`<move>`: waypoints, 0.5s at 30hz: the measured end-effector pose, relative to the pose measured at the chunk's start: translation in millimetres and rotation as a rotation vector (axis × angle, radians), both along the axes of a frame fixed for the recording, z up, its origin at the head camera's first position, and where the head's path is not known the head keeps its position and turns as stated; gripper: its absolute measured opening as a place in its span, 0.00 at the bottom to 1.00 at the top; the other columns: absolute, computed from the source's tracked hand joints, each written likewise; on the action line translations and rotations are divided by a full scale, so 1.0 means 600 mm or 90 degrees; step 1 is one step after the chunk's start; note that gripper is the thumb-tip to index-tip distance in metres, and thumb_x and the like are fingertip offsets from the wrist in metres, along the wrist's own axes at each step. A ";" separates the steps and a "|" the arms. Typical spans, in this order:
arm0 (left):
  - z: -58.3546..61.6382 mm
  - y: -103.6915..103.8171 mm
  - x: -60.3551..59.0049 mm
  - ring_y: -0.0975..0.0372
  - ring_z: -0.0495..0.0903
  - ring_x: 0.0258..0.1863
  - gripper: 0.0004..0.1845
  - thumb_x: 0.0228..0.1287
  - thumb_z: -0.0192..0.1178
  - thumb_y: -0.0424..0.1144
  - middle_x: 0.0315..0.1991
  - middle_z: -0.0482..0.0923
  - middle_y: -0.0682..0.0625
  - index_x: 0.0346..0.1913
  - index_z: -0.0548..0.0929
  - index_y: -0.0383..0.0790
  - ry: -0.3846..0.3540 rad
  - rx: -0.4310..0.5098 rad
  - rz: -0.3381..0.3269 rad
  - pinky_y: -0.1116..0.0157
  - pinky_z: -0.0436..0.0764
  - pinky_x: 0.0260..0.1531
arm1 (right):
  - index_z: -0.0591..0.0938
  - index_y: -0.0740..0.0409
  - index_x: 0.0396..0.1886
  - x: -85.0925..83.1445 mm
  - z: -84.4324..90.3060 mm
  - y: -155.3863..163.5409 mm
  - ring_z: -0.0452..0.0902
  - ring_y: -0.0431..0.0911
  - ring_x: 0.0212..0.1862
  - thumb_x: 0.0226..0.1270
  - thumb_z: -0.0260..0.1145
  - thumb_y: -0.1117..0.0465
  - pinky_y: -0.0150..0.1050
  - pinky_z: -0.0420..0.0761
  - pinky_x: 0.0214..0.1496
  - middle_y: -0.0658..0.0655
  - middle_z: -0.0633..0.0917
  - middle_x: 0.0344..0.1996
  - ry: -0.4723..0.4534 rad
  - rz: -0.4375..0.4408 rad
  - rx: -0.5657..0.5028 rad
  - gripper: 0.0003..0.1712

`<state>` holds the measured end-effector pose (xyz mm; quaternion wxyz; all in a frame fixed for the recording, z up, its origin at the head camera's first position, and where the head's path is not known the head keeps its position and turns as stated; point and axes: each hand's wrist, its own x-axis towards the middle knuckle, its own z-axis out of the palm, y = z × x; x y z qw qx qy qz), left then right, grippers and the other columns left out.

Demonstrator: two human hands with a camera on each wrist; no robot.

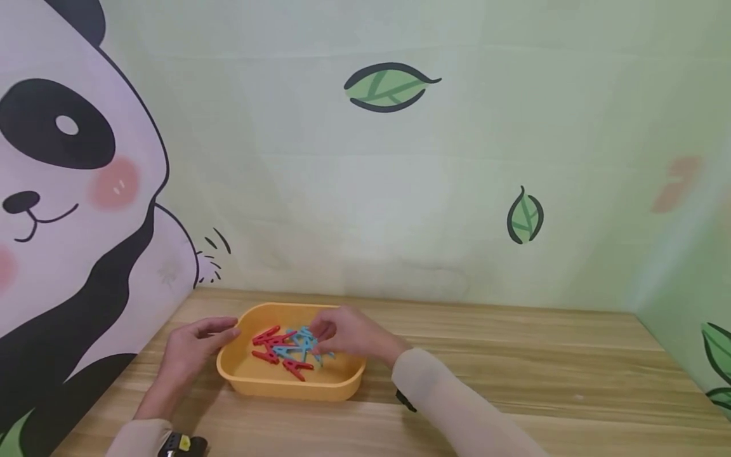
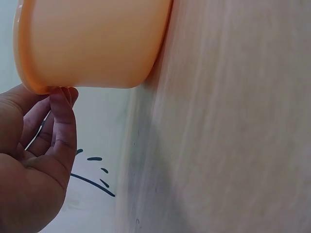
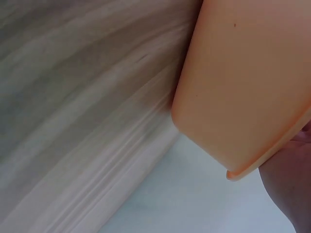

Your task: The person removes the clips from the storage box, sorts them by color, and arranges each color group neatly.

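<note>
A yellow-orange plastic basin (image 1: pixel 288 388) sits on the table, with several red clothespins (image 1: pixel 266 357) on the left inside it and several light blue clothespins (image 1: pixel 283 352) to their right. My left hand (image 1: pixel 190 350) pinches the basin's left rim between thumb and fingers, which the left wrist view shows close up. Over the right side, my right hand (image 1: pixel 356 333) reaches in, its fingers bent down at the blue clothespins. Whether a clothespin lies between those fingertips cannot be made out. In the right wrist view the basin wall (image 3: pixel 243 87) hides the fingers.
The wood-grained table (image 1: pixel 502 368) stretches out to the right of the basin. Behind it rises a pale green backdrop (image 1: pixel 274 190) with printed leaves, and a large printed panda (image 1: pixel 57 190) covers the left side.
</note>
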<state>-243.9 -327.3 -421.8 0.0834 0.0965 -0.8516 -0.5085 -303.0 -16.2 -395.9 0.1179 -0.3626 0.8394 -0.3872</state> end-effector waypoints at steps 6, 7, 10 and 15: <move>0.001 0.003 0.001 0.52 0.82 0.57 0.26 0.71 0.72 0.48 0.60 0.85 0.39 0.63 0.86 0.33 -0.005 0.001 0.008 0.77 0.82 0.42 | 0.88 0.61 0.51 -0.005 -0.004 -0.006 0.82 0.36 0.42 0.65 0.81 0.62 0.30 0.83 0.48 0.53 0.90 0.43 0.019 -0.018 0.053 0.18; 0.001 0.003 0.001 0.52 0.82 0.58 0.27 0.71 0.72 0.49 0.60 0.85 0.39 0.63 0.86 0.33 -0.007 0.002 0.009 0.78 0.81 0.42 | 0.88 0.61 0.51 -0.005 -0.005 -0.008 0.82 0.36 0.42 0.65 0.81 0.61 0.30 0.83 0.49 0.52 0.90 0.43 0.026 -0.021 0.065 0.18; 0.002 0.003 0.001 0.51 0.81 0.60 0.28 0.71 0.72 0.50 0.62 0.84 0.39 0.64 0.86 0.34 -0.013 0.005 0.010 0.78 0.81 0.42 | 0.88 0.59 0.50 -0.005 -0.007 -0.013 0.81 0.37 0.41 0.63 0.82 0.60 0.30 0.82 0.50 0.50 0.89 0.41 0.049 -0.036 0.106 0.18; 0.000 0.002 0.000 0.50 0.80 0.61 0.28 0.71 0.72 0.51 0.63 0.84 0.39 0.65 0.85 0.34 -0.017 0.010 0.009 0.78 0.81 0.42 | 0.88 0.57 0.48 -0.001 -0.008 -0.024 0.77 0.38 0.39 0.62 0.84 0.57 0.30 0.80 0.48 0.47 0.87 0.37 0.085 -0.059 0.176 0.19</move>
